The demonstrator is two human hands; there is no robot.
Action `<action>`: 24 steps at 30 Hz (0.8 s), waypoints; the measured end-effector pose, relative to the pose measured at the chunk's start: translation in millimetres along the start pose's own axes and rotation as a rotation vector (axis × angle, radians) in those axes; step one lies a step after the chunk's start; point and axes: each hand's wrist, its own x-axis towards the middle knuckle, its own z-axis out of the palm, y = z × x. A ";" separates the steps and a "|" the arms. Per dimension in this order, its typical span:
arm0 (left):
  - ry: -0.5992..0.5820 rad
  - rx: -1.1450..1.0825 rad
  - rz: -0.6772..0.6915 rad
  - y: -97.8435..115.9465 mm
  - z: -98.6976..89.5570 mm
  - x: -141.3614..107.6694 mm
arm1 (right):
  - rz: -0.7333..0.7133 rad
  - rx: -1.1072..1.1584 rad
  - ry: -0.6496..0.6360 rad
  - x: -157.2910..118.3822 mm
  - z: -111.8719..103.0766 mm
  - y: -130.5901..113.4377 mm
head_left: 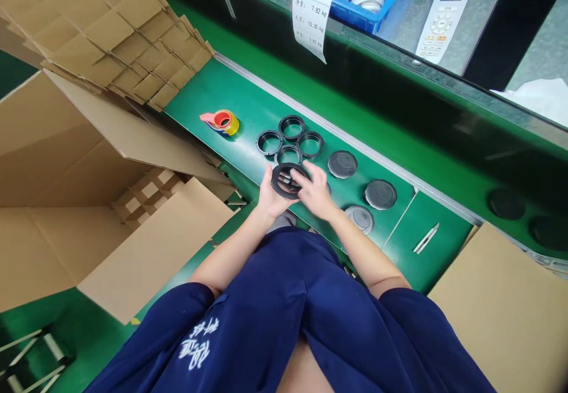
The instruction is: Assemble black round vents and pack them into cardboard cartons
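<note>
A round black plastic ring [276, 180] is held over the near edge of the green bench by my left hand [268, 199], whose fingers wrap its left side and underside. My right hand [318, 192] is on the ring's right side, with bent fingers reaching across its opening; their tips are slightly blurred. Just beyond my hands, several similar black rings [291, 127] lie flat in a close cluster. To the right are several round dark caps or discs, one of them a black cap [380, 194] and another a greyer disc [360, 219]. One more disc is partly hidden behind my right hand.
A tape dispenser [222, 122] lies left on the bench [252, 109], a utility knife [426, 238] right. An open carton [177, 233] with dividers stands left, below stacked cardboard partitions [110, 32]. Another cardboard piece [510, 310] is at right. A shelf holds a blue bin [373, 23] and remote control [448, 11].
</note>
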 end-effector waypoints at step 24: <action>0.489 0.107 -0.039 93.5 -105.9 13.1 | 0.401 -0.638 0.030 170.2 -12.4 113.1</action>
